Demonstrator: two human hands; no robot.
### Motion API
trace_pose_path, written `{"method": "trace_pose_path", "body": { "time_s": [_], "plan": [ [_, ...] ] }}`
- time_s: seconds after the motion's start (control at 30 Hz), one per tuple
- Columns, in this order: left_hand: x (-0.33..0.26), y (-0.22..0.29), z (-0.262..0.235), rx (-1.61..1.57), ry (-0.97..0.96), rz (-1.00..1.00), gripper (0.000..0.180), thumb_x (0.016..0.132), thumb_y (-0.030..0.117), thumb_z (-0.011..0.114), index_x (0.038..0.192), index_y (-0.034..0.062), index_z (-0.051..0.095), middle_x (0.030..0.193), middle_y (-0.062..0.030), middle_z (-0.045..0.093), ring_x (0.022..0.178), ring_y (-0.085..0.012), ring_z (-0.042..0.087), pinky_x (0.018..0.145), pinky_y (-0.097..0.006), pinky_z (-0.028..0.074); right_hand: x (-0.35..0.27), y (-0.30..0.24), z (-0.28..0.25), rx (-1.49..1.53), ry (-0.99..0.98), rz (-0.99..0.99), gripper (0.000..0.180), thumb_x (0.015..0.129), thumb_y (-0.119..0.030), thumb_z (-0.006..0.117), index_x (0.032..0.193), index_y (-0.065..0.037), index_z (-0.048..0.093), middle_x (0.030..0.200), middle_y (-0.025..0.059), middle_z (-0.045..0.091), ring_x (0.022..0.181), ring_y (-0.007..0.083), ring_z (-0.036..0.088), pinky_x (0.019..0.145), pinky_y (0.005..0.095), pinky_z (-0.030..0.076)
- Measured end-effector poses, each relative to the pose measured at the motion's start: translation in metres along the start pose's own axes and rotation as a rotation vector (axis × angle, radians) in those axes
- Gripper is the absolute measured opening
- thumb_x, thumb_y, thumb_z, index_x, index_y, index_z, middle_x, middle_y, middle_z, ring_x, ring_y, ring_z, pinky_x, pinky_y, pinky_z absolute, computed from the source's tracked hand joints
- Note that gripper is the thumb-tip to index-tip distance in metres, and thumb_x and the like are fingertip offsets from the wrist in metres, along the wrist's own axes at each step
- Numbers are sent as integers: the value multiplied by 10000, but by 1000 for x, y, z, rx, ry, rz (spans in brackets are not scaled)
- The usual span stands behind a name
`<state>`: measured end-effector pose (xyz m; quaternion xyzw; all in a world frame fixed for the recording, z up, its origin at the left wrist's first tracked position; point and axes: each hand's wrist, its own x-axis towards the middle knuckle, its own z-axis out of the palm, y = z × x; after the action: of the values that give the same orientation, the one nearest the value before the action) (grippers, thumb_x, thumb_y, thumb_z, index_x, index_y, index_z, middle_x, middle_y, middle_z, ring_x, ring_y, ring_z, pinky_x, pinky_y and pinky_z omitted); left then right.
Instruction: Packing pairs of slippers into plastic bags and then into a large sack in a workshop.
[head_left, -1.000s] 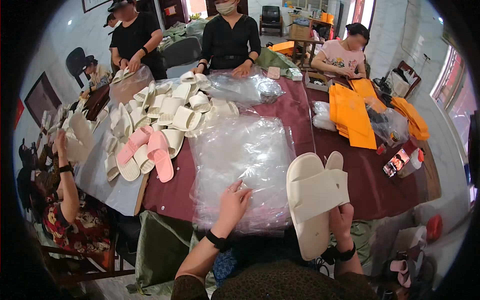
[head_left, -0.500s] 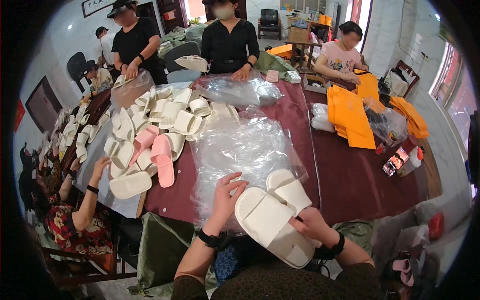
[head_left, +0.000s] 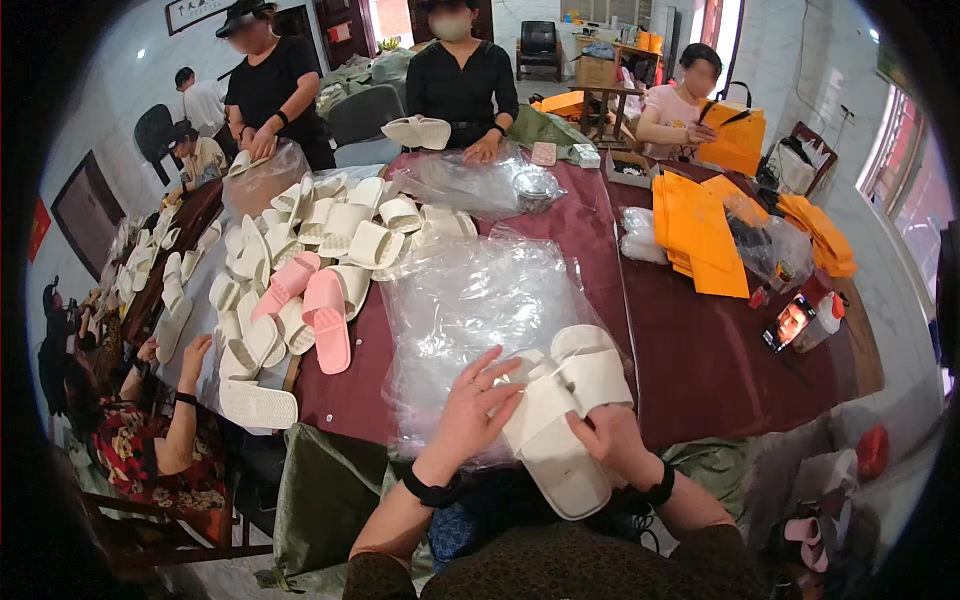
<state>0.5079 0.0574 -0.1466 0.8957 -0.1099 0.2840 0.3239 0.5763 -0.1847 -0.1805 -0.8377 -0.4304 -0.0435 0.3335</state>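
Note:
A pair of cream-white slippers (head_left: 565, 468) is gripped in my right hand (head_left: 615, 440), tilted over the near edge of the table. The fingers of that hand go in under the straps, with the thumb outside on top. My left hand (head_left: 475, 410) has its fingers stretched out and apart. Its fingertips are at the left side of the nearer slipper; whether they touch it I cannot tell. Flat clear plastic bags (head_left: 470, 300) lie in a stack on the table beneath and beyond both hands.
White slippers (head_left: 375, 243) are heaped left of the bags, with pink slippers (head_left: 331, 340) at the heap's near side. Orange bags (head_left: 700, 235) and a lit phone (head_left: 790, 322) lie to the right. Co-workers sit or stand around the dark red table (head_left: 690, 370); one reaches in at left.
The slippers in my right hand have turned more upright and shifted slightly right. My left hand has moved right and up, nearer them. At far right, a co-worker has lifted an orange bag.

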Motion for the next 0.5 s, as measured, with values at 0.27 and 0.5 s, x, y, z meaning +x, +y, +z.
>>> {"method": "trace_pose_path", "body": {
  "time_s": [0.27, 0.5],
  "plan": [
    [-4, 24, 6, -168, -59, 11, 157, 817, 26, 687, 970, 52, 713, 1278, -90, 629, 1317, -353, 478, 1033, -433, 438, 25, -13, 15, 135, -12, 126, 424, 915, -300, 610, 634, 16, 596, 642, 237, 585, 645, 403, 608, 579, 480, 448],
    [-10, 35, 12, -250, -60, 23, 175, 821, 10, 669, 989, 53, 693, 1292, -95, 617, 1311, -347, 484, 1034, -434, 434, 32, 10, 48, 82, 64, 154, 282, 864, -253, 614, 807, 23, 630, 759, 257, 627, 730, 442, 615, 640, 506, 467]
  ]
}}
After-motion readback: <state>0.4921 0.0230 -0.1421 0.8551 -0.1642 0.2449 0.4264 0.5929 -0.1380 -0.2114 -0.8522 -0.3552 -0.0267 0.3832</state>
